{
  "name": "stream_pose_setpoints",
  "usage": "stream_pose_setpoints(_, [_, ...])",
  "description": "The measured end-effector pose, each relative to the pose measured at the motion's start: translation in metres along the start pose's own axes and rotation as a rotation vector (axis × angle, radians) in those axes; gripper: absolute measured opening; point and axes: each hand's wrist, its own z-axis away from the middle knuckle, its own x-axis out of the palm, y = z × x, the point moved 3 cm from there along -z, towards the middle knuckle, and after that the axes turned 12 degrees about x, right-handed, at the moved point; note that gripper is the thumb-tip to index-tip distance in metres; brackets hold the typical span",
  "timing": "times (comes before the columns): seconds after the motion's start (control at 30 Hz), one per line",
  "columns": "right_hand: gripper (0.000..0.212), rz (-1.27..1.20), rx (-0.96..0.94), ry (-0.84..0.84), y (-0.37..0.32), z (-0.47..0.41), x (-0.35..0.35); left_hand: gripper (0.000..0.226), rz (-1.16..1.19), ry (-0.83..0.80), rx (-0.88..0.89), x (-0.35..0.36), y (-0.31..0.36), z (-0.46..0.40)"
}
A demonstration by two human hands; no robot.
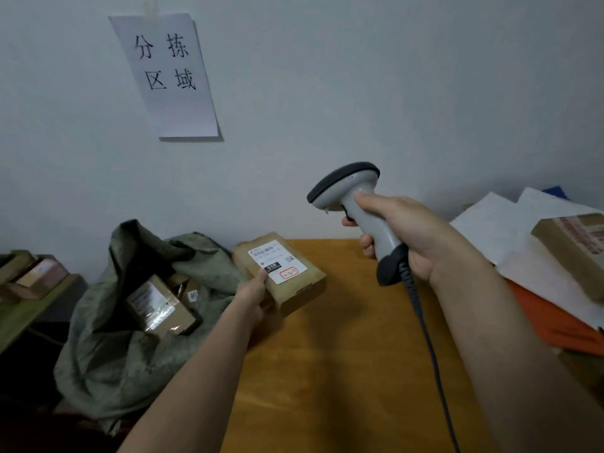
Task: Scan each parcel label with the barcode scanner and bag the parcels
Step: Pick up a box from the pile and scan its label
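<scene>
My left hand (253,294) grips a flat brown parcel (287,282) by its near left edge, white label (277,261) facing up, held over the left end of the wooden table (343,354). My right hand (402,233) grips the handle of a grey barcode scanner (349,194), raised above and to the right of the parcel with its dark head pointing left. A coiled cable (421,322) hangs from the handle. An open green sack (130,308) left of the table holds a taped box (160,307) and smaller parcels.
White papers (510,230), an orange sheet (555,325) and another brown parcel (575,250) lie at the table's right end. More boxes (36,276) sit on a low shelf at far left. A paper sign (170,73) hangs on the wall.
</scene>
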Motion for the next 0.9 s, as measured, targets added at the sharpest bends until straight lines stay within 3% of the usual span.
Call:
stream_pose_setpoints(0.17, [0.027, 0.011, 0.092, 0.024, 0.025, -0.059, 0.07, 0.051, 0.115, 0.211, -0.054, -0.097, 0.001, -0.064])
stream_pose_setpoints(0.27, [0.033, 0.043, 0.145, 0.022, 0.043, -0.087, 0.102, 0.064, 0.042, 0.432, -0.045, -0.147, 0.006, -0.094])
stream_pose_setpoints(0.43, [0.036, 0.074, 0.216, 0.059, 0.066, -0.121, 0.117, 0.067, -0.158, 0.654, 0.041, -0.188, 0.022, -0.146])
stream_pose_setpoints(0.57, [0.033, 0.059, 0.247, 0.112, 0.077, -0.143, 0.112, 0.075, -0.257, 0.523, -0.074, -0.193, 0.007, -0.178])
stream_pose_setpoints(0.73, [0.029, 0.016, 0.244, 0.18, 0.078, -0.153, 0.095, 0.026, -0.262, 0.382, -0.129, -0.161, -0.008, -0.185])
stream_pose_setpoints(0.83, [0.028, -0.005, 0.191, 0.23, 0.069, -0.147, 0.077, 0.052, -0.453, 0.348, -0.107, -0.129, 0.007, -0.184])
stream_pose_setpoints(0.9, [0.027, -0.017, 0.156, 0.278, 0.064, -0.138, 0.059, 0.057, -0.607, 0.315, -0.06, -0.097, 0.015, -0.185])
